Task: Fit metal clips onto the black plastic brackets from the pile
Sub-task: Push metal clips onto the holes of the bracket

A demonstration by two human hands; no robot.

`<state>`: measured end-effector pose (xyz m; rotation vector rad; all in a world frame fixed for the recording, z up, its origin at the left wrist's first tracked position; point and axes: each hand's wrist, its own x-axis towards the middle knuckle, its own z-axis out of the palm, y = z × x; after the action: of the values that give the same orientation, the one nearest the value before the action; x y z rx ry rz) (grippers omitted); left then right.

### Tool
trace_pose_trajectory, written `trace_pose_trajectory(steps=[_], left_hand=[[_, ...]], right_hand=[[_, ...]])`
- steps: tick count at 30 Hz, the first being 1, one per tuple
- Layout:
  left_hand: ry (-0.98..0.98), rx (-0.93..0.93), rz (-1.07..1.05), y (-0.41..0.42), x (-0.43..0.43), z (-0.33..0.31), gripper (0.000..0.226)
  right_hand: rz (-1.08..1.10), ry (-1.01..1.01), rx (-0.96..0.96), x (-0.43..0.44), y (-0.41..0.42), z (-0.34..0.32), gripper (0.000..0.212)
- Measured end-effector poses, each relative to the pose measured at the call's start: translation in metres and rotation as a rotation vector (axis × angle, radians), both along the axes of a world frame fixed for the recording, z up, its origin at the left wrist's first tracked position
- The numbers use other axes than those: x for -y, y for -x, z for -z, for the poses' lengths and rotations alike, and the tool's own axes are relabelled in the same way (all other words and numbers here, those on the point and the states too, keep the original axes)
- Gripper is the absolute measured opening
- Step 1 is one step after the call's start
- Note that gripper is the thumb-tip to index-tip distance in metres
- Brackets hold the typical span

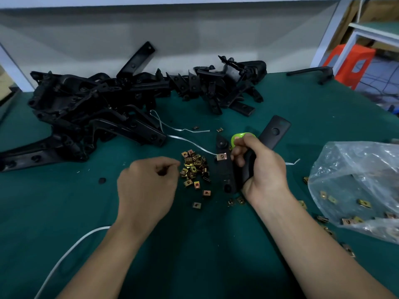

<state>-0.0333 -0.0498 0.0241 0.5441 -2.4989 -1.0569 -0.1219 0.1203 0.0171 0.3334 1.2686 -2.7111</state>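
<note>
My right hand (262, 169) grips a black plastic bracket (225, 173) just above the green mat. One brass-coloured metal clip (222, 156) sits on the bracket's left arm, and its other arm (275, 131) points up and to the right. A loose heap of metal clips (194, 167) lies left of the bracket. My left hand (149, 186) hovers with curled fingers, its fingertips at the heap's left edge; whether they pinch a clip is hidden. The big pile of black brackets (86, 111) lies at the back left.
A bright green round object (238, 137) shows behind my right fingers. A clear plastic bag (358, 186) with more clips lies at the right, with stray clips around it. A second bracket pile (222, 87) lies at the back centre. White strapping (183, 131) crosses the mat.
</note>
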Motion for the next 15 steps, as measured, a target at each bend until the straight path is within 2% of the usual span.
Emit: trace_pose_trajectory(steps=[3,5,10,12,15], left_hand=[[0.088,0.219,0.191,0.001,-0.001,0.000,0.016],[0.194,0.252,0.236,0.001,-0.008,0.003,0.014],[0.286,0.221,0.261,0.003,-0.009,0.012,0.008],[0.309,0.145,0.260,0.002,-0.013,0.013,0.010],[0.094,-0.046,0.185,-0.001,-0.021,0.011,0.024]], right_hand=[[0.029,0.044,0.013,-0.005,0.005,-0.001,0.020],[0.036,0.051,0.020,-0.005,0.007,0.000,0.020],[0.003,0.018,-0.009,-0.004,0.007,0.004,0.016],[0.004,0.011,-0.015,-0.004,0.008,0.005,0.016],[-0.007,0.025,-0.006,-0.004,0.008,0.006,0.016]])
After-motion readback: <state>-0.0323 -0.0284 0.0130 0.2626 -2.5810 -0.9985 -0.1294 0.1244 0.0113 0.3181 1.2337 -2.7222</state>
